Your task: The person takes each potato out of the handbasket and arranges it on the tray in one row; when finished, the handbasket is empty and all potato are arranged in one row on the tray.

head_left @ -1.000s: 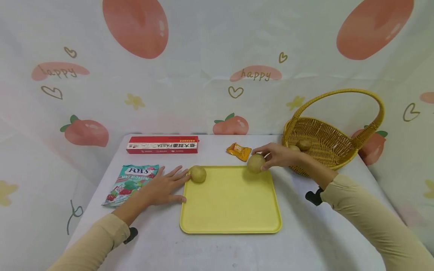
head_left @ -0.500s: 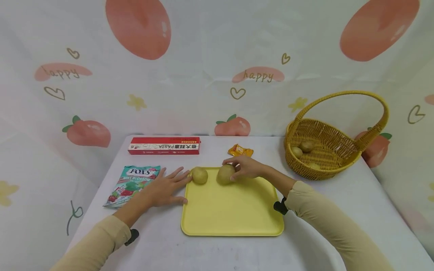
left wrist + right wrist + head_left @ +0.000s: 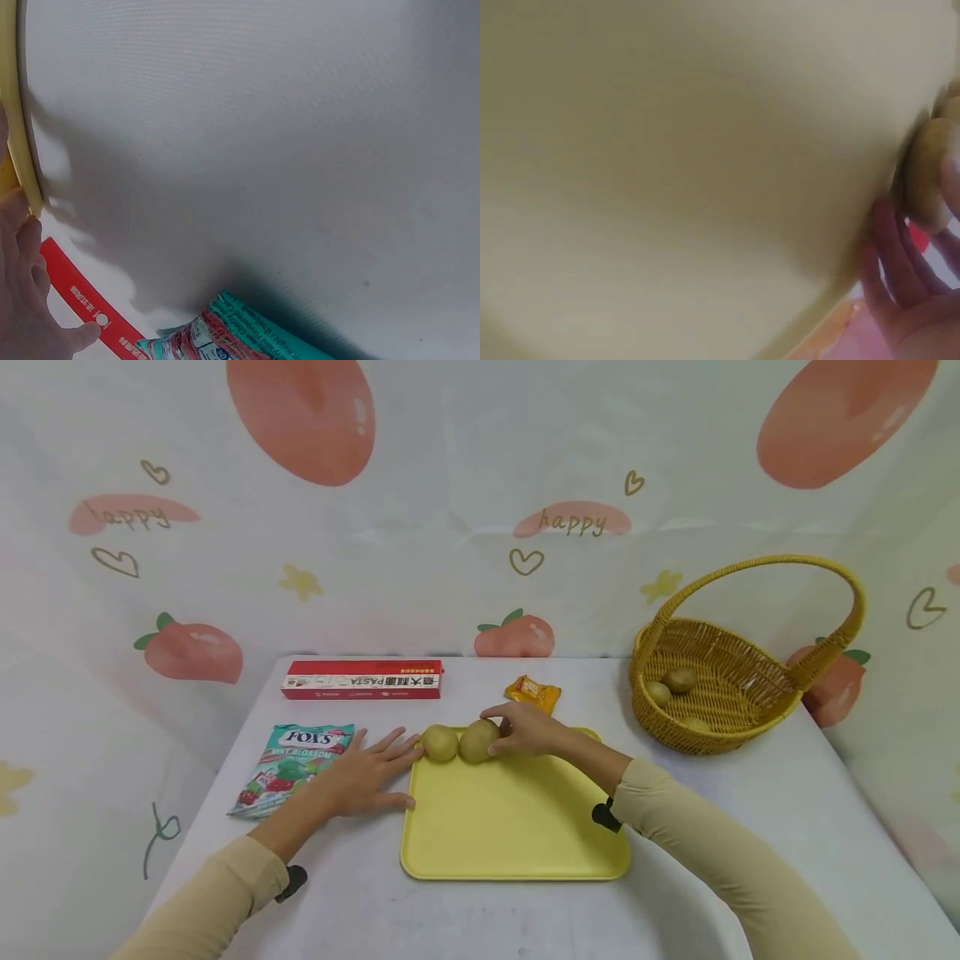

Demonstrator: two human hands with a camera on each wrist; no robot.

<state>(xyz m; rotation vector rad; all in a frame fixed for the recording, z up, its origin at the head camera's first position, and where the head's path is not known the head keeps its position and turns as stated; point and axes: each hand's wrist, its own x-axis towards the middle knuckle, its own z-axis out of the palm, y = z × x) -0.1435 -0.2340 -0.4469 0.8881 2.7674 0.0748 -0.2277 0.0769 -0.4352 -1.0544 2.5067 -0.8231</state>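
On the far left corner of the yellow tray (image 3: 517, 827) sits a round olive-brown kiwi (image 3: 439, 743). A second kiwi (image 3: 478, 742) is right beside it, gripped between the thumb and fingers of my right hand (image 3: 528, 729). My left hand (image 3: 367, 777) lies with spread fingers along the tray's left edge, fingertips at the rim and close to the first kiwi. In the right wrist view the held kiwi (image 3: 928, 172) shows at the right edge, partly covered by the hand. The left wrist view shows my left fingers at the tray's rim (image 3: 22, 142).
A wicker basket (image 3: 720, 739) with a tall handle holds several kiwis at the back right. An orange snack packet (image 3: 534, 692) lies behind the tray. A red pasta box (image 3: 362, 680) stands back left, and a green candy bag (image 3: 288, 768) lies beside my left hand.
My right hand has carried the second kiwi leftward from the tray's far right corner to beside the first one. My left hand has stayed in place.
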